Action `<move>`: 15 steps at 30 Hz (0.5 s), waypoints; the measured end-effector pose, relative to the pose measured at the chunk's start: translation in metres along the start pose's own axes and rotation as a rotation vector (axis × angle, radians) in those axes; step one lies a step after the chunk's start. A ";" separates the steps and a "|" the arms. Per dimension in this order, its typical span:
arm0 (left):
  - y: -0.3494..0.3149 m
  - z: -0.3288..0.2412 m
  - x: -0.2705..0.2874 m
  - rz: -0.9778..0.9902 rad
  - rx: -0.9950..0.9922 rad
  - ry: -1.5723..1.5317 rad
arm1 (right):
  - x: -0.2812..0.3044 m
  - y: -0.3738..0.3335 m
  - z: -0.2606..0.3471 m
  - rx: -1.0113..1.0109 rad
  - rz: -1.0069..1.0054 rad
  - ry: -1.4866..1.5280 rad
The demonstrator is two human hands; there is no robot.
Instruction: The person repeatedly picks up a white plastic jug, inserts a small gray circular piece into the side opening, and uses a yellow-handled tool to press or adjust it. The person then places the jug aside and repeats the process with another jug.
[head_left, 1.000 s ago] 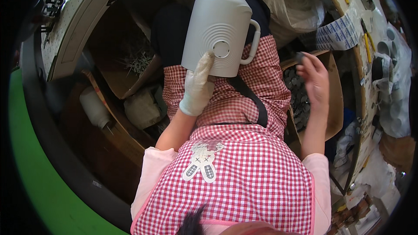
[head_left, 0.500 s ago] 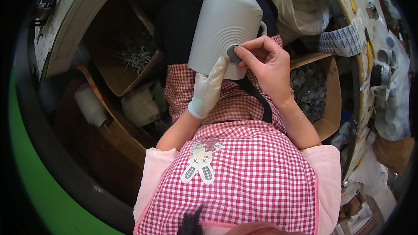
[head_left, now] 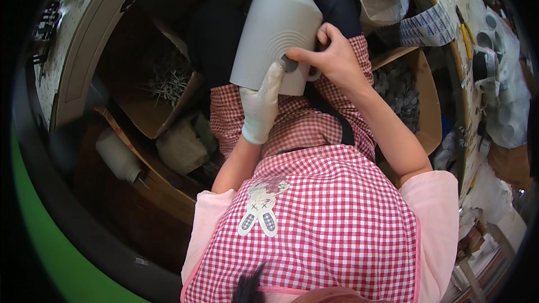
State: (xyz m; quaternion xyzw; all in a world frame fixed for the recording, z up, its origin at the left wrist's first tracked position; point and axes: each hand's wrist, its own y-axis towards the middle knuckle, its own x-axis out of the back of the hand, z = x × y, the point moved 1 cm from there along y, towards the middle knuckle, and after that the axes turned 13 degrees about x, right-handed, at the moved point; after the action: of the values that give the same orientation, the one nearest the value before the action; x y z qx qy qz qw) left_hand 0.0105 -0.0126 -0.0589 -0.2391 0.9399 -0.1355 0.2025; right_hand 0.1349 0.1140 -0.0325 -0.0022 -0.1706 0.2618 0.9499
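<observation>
A pale grey jug (head_left: 264, 33) with a threaded neck and a side handle leans across my lap, its neck pointing away from me. My left hand (head_left: 260, 101), in a whitish glove, grips the jug near its base with the thumb lying along the front. Set at the middle of ribbed rings on the jug's wall is a dark grey disc (head_left: 289, 65), partly covered by my thumbs. My bare right hand (head_left: 337, 60) presses its thumb against the disc, while its fingers curl round the jug's right side above the handle.
At my right, a cardboard box (head_left: 431, 104) holds many grey discs (head_left: 397, 87). On the left, another carton (head_left: 132, 98) contains thin grey plastic pieces (head_left: 171, 83), near a lying grey jug (head_left: 117, 154). A label sheet (head_left: 429, 25) and yellow-handled tools (head_left: 467, 40) are on the right-hand bench.
The right hand has gone from pinching the disc to pressing it with the thumb, its fingers now round the jug's side. The jug has shifted slightly left in the view.
</observation>
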 end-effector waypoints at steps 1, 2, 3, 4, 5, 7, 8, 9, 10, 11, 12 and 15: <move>0.001 -0.001 0.003 -0.037 -0.004 0.040 | -0.003 0.006 0.000 0.089 -0.028 -0.143; 0.002 -0.001 0.005 -0.008 0.025 -0.022 | -0.005 0.010 -0.001 0.099 -0.012 -0.296; 0.004 -0.002 0.006 -0.006 0.055 -0.086 | -0.004 0.013 0.000 0.101 0.026 -0.191; 0.006 -0.003 0.007 -0.008 0.078 -0.157 | -0.002 0.015 0.002 0.113 0.028 -0.151; 0.006 -0.003 0.006 0.040 0.055 -0.202 | 0.001 0.014 0.003 0.089 0.048 -0.093; 0.007 -0.004 0.008 0.033 -0.014 -0.081 | 0.007 0.010 0.005 0.042 0.096 0.008; 0.007 -0.004 0.009 0.019 -0.033 -0.006 | 0.008 0.006 0.005 0.138 0.116 0.002; 0.007 -0.002 0.010 0.045 0.052 -0.156 | 0.006 0.004 0.004 0.173 0.087 -0.038; 0.006 -0.002 0.011 0.033 -0.012 -0.131 | 0.004 0.000 0.001 0.208 0.082 -0.065; 0.006 -0.002 0.013 0.019 -0.065 -0.094 | -0.001 0.001 -0.002 0.316 0.035 -0.141; 0.005 -0.002 0.014 -0.048 -0.082 -0.018 | -0.007 0.000 -0.006 0.311 -0.016 -0.183; 0.007 -0.003 0.013 -0.026 -0.023 -0.109 | -0.012 0.004 -0.014 0.410 -0.042 -0.192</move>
State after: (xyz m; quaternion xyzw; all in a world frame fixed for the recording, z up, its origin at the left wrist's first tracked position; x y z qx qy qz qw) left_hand -0.0047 -0.0125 -0.0630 -0.2607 0.9259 -0.1140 0.2486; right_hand 0.1278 0.1124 -0.0495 0.2192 -0.2033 0.2701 0.9152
